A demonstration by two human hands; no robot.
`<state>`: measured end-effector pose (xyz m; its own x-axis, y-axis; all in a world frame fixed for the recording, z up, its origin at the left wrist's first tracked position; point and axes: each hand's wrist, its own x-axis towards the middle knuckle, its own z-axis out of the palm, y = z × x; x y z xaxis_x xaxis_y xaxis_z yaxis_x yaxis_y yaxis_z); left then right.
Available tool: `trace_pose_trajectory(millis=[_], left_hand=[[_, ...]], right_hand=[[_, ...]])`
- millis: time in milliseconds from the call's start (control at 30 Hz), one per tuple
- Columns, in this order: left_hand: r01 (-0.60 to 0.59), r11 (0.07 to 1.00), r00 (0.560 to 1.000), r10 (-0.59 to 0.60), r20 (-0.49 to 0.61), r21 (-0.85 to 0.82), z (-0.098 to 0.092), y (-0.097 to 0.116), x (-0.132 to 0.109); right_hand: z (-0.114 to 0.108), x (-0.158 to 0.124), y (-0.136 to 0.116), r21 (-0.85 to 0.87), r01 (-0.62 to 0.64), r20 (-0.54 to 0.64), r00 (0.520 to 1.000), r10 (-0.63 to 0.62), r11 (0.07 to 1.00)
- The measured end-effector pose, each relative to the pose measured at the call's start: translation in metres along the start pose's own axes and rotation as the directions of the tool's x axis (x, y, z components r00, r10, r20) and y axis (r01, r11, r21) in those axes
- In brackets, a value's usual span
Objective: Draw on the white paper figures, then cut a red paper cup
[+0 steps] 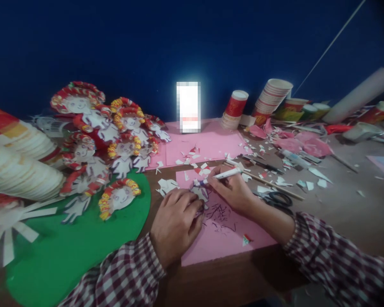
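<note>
My right hand (pixel 232 189) grips a white marker pen (pixel 227 173), its dark tip touching or very near a small white paper cutout (pixel 201 192). My left hand (pixel 178 221) is curled over the cutout's near edge and holds it down, so part of it is hidden. Beneath both lies a pink sheet (pixel 224 238) with dark pen strokes and a small printed scrap (pixel 247 240) on it. Another white paper cutout (pixel 167 186) rests just beyond my left knuckles.
Paper dolls with red and yellow hair (pixel 120 198) crowd the left, some on a green board (pixel 115 251). Stacked paper cups (pixel 19 166) lie at far left; more cups (pixel 272 100) stand behind. Scissors (pixel 277 199), a wooden stick (pixel 275 185) and paper scraps lie to the right.
</note>
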<state>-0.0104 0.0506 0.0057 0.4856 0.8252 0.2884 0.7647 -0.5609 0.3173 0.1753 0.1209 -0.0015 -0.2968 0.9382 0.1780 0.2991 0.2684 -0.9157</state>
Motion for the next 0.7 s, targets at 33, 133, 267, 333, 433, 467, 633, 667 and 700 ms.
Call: trace_pose_trajectory(millis=[33,133,267,333,433,467,633,667,700], left_hand=[[-0.003,1.000,1.000,0.003,-0.002,-0.001,0.0002,-0.0001,-0.0001],[-0.003,1.000,1.000,0.003,-0.002,0.000,0.0011,-0.0007,0.0001],[0.000,1.000,1.000,0.000,0.003,0.001,0.0018,-0.0012,0.0010],[0.000,1.000,1.000,0.000,0.000,0.002,0.0014,-0.0010,0.0015],[-0.004,1.000,1.000,0.004,-0.003,0.004,0.0004,-0.0004,0.0015],[-0.004,1.000,1.000,0.004,-0.004,0.003,0.0001,-0.0001,0.0014],[-0.005,1.000,1.000,0.005,-0.008,0.000,0.0002,0.0002,0.0007],[-0.003,1.000,1.000,0.003,-0.007,0.001,0.0004,0.0002,0.0008],[-0.003,1.000,1.000,0.003,-0.007,0.002,0.0005,0.0002,0.0010]], right_hand=[[-0.0001,0.0001,-0.0003,-0.014,0.004,-0.002,1.000,-0.004,1.000],[-0.0006,0.0004,-0.0015,-0.042,0.021,-0.002,1.000,-0.021,0.999],[-0.0008,0.0004,-0.0028,-0.054,0.033,-0.007,0.999,-0.033,0.998],[-0.0008,0.0004,-0.0031,-0.044,0.034,-0.001,0.999,-0.034,0.998],[-0.0011,0.0004,-0.0038,-0.023,0.026,0.023,0.999,-0.026,0.999],[-0.0013,0.0004,-0.0040,-0.023,0.024,0.027,0.999,-0.023,0.999],[-0.0022,0.0000,-0.0047,-0.041,0.006,0.033,0.999,-0.005,0.999],[-0.0023,-0.0002,-0.0046,-0.047,0.003,0.032,0.999,-0.002,0.999],[-0.0023,-0.0003,-0.0045,-0.052,0.003,0.030,1.000,-0.002,0.999]])
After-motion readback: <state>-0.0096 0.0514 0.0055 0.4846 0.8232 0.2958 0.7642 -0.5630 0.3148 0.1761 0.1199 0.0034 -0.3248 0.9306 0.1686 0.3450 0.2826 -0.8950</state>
